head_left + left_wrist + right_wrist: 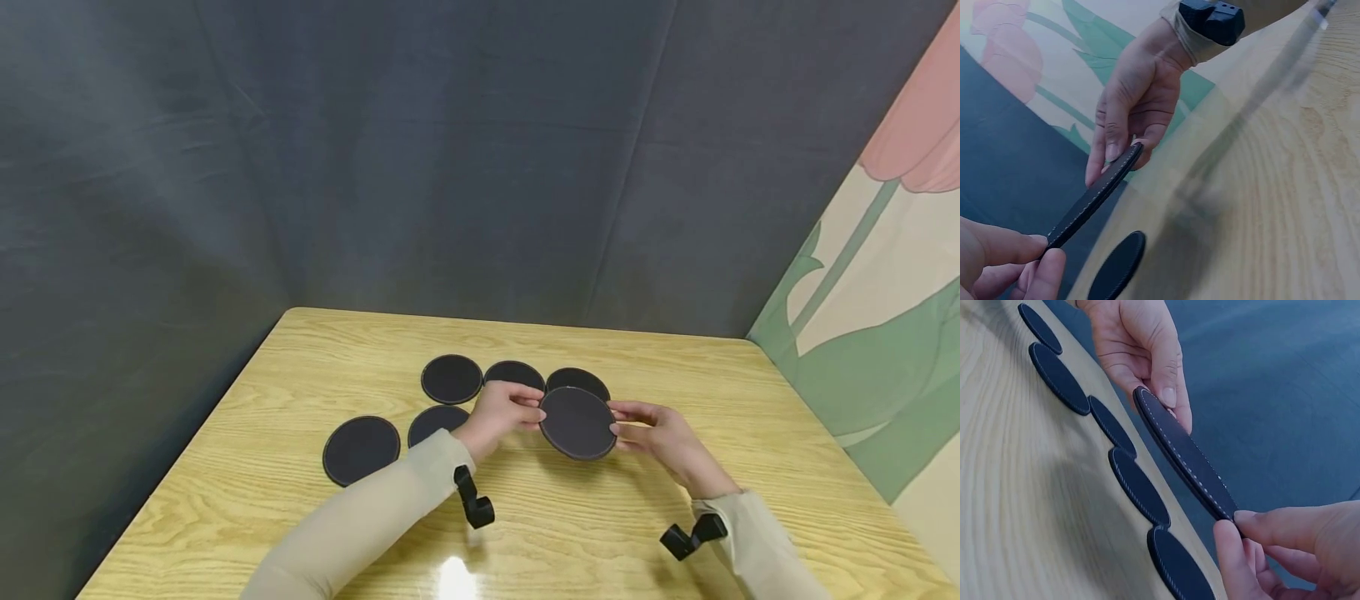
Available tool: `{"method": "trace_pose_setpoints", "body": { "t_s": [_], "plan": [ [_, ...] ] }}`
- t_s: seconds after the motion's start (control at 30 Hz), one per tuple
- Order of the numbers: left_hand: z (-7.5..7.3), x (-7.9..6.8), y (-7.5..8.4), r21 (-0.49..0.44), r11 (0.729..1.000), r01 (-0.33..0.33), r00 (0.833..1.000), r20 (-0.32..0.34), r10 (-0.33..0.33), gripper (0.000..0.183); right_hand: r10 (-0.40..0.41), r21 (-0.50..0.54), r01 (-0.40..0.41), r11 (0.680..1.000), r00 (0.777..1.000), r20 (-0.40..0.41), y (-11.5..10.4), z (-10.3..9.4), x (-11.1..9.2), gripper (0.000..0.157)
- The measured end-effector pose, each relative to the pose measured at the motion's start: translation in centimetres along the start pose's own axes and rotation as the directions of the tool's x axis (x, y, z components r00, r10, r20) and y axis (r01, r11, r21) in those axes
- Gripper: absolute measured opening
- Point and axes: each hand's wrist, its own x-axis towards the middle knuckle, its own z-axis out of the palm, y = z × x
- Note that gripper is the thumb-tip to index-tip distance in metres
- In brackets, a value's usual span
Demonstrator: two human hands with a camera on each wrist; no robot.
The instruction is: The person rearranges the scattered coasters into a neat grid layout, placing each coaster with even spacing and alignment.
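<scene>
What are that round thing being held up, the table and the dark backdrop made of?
The held disc: probably leather or imitation leather, matte, nearly black, with pale stitching round its rim.
The tabletop: wood or wood-look laminate, smooth with some sheen, judging by its visible grain and bright glare.
The backdrop: likely dull cloth, as soft creases show.

Pinches a dark round coaster (1185, 453) with pale rim stitching by one end in the right hand (1316, 540) and by the opposite end in the left hand (1138, 350), tilted and clear of the wooden surface (1010, 487). Shows five similar coasters (1139, 487) lying in an uneven line along the surface's edge, with dark blue cloth (1272, 394) beyond.
</scene>
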Motion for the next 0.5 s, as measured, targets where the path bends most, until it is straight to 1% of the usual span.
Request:
{"method": "trace_pose_setpoints", "body": {
  "t_s": [0.17, 0.3, 0.5],
  "plan": [
    [-1.4, -0.2, 1.0, -0.004, 1.000, 0.013, 1.000, -0.011, -0.013, 0.032, -0.028, 0.024, 0.027, 0.999, 0.999, 0.026, -1.1, 0.8, 0.6, 0.056],
    [-2.4, -0.4, 1.5, 0.018, 1.000, 0.009, 1.000, -0.020, -0.008, 0.032, -0.050, 0.042, 0.048, 0.998, 0.998, 0.039, -2.0, 1.4, 1.2, 0.055],
    [-3.8, -0.7, 2.0, 0.033, 0.999, 0.014, 0.999, -0.035, -0.013, 0.032, -0.039, 0.052, 0.036, 0.998, 0.998, 0.045, -2.8, 2.4, 2.1, 0.053]
  ]
}}
